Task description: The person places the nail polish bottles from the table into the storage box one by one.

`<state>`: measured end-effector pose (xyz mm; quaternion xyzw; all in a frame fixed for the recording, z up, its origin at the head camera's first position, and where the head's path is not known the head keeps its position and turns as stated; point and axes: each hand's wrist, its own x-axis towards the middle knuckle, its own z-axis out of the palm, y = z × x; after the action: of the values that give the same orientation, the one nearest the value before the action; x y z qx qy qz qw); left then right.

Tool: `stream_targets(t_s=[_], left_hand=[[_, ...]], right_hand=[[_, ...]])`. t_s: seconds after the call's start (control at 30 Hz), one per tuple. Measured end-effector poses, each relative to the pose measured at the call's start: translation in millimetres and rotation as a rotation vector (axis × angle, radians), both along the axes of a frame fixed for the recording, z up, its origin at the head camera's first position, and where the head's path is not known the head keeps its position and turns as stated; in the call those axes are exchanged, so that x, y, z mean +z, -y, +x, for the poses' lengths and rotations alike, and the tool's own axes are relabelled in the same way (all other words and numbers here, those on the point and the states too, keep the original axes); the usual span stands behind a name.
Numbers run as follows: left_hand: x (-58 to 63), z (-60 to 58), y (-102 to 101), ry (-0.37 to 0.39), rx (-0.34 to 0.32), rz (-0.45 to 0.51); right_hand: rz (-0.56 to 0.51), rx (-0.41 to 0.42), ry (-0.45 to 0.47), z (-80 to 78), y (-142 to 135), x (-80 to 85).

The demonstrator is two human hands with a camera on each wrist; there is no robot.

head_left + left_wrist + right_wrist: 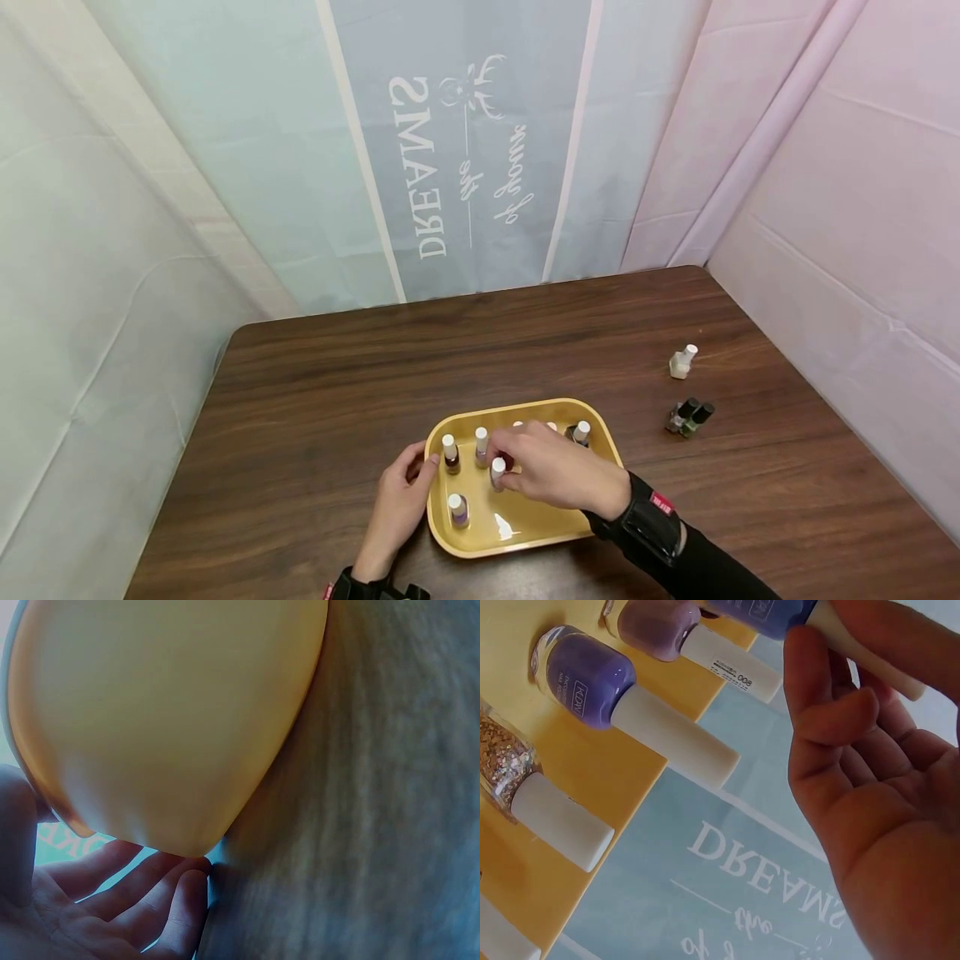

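Note:
A yellow tray [540, 529] holds several nail polish bottles with white caps. My right hand [555, 468] reaches over it and pinches the white cap of a nail polish bottle [498, 472]. The right wrist view shows this bottle's purple-blue glass [769, 613] at the top edge. Around it are another purple bottle [591, 679], a mauve bottle [656, 626] and a glittery bottle [502, 761]. At the tray's left end, my left hand [397, 504] grips the wall, thumb on the rim and fingers outside, as the left wrist view [142, 900] also shows.
On the right of the brown wooden table [337, 375] stands a pale bottle with a white cap [682, 363]. Nearer are two black-capped bottles [688, 417] side by side. Printed curtains [480, 167] hang behind the table and at its sides.

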<state>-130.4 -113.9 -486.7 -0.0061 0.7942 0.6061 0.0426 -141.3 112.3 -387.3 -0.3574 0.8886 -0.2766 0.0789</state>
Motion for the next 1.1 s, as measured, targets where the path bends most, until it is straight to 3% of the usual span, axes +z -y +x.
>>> stream_targets(t_s=[0.37, 0.6, 1.1], left_hand=[[-2.0, -1.9, 0.4, 0.005, 0.000, 0.003], [-2.1, -0.8, 0.8, 0.009, -0.009, 0.020], [-4.2, -2.1, -0.1, -0.004, 0.002, -0.012]], right_hand=[[0.100, 0.069, -0.019, -6.2, 9.5, -3.7], [0.147, 0.067, -0.021, -5.0, 11.1, -8.5], [0.136, 0.124, -0.041, -3.9, 14.5, -20.2]])
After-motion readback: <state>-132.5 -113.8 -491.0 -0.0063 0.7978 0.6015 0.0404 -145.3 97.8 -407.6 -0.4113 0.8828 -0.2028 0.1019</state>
